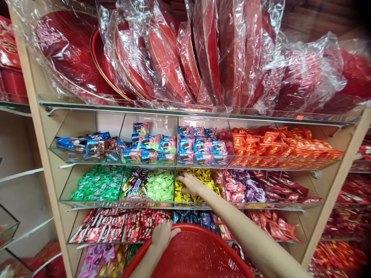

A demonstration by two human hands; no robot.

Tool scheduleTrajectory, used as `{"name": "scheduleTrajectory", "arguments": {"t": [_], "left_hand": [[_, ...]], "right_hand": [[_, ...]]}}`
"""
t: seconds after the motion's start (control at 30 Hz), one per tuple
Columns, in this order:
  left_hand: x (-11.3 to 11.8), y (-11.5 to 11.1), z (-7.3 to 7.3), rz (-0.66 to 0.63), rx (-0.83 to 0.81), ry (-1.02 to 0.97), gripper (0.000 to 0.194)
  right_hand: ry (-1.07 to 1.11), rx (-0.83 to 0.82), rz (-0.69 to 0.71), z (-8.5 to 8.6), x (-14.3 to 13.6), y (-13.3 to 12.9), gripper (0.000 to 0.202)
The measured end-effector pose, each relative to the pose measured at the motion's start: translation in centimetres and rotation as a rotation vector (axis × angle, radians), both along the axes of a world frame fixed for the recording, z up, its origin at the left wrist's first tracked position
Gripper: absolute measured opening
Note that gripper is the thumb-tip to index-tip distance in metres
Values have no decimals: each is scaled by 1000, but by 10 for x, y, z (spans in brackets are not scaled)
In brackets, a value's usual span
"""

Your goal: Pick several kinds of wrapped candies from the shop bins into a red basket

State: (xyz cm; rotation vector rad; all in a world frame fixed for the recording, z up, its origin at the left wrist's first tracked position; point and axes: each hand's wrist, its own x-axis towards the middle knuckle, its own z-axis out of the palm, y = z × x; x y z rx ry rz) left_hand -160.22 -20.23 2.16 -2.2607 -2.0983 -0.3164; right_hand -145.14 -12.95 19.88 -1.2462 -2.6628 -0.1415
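Note:
My left hand [162,236] is closed over the rim of a red plastic basket [199,253], whose visible inside shows only its perforated red wall. Stretched forward on the right, my right hand [189,183] rests on the yellow-wrapped candies [203,175] in a clear shelf bin, its fingers apart and reaching down among them. I make out no candy in its grasp. Directly left of that hand lie pale green wrapped candies [160,183], with Snickers bars [136,185] beside them. Pink and purple wrapped sweets [246,189] fill the bins to the right.
Clear dividers and front lips edge every bin. Above are blue cookie packs [185,144] and orange-red packets [261,143]. A glass shelf [188,110] over the bins carries plastic-wrapped red trays [168,54]. Wooden uprights [43,135] frame the shelves.

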Motion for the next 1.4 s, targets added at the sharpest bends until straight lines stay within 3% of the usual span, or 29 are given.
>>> {"name": "scheduleTrajectory", "arguments": {"t": [0.23, 0.5, 0.7, 0.77, 0.9, 0.97, 1.2, 1.33, 1.4], "left_hand": [[1, -3, 8, 5, -22, 21, 51], [1, -3, 8, 8, -44, 1, 59], [1, -4, 9, 6, -50, 11, 59], [1, -4, 7, 3, -41, 18, 59], [1, -2, 4, 8, -19, 34, 61], [1, -3, 5, 8, -20, 34, 63], [1, -4, 9, -6, -55, 10, 63], [1, -4, 9, -13, -54, 1, 64], [1, -4, 9, -9, -55, 3, 64]], "right_hand": [[70, 94, 101, -6, 9, 6, 30], [254, 168, 234, -14, 16, 10, 18], [538, 116, 179, -14, 19, 14, 24], [723, 18, 141, -13, 19, 15, 23], [1361, -425, 4, -13, 18, 16, 24], [1559, -581, -73, -12, 20, 17, 25], [1798, -860, -170, -2, 36, 9, 13], [1907, -1082, -86, -7, 45, -15, 14], [1931, -1108, -19, -13, 50, -34, 17]]}}
